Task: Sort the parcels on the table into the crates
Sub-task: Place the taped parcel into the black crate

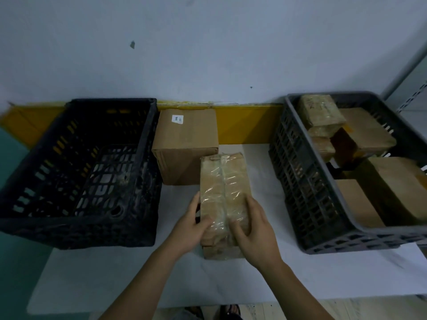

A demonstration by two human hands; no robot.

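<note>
Gripping a long brown cardboard parcel wrapped in clear tape (225, 199) from both sides, a person holds it at the middle of the white-covered surface (115, 280), between two crates. The left hand (191, 227) clasps the parcel's near left edge with fingers along the side and thumb laid across the top; the right hand (254, 229) grasps the near right edge, its thumb also pressed on the taped top. Whether the parcel rests on the surface or is lifted just off it cannot be told.

Just behind the parcel stands a larger plain brown cardboard box with a small white label (186, 144), set against the black slotted plastic crate (76, 172) on the left, whose visible floor shows no parcels. On the right sits a grey slotted plastic crate (307, 181) already loaded with several brown parcels (367, 132), some taped, lying at different angles.

A yellow strip (249, 125) runs along the foot of the pale wall (208, 42) behind the surface. Part of a grey metal shelf frame (413, 88) shows at the far right edge.
</note>
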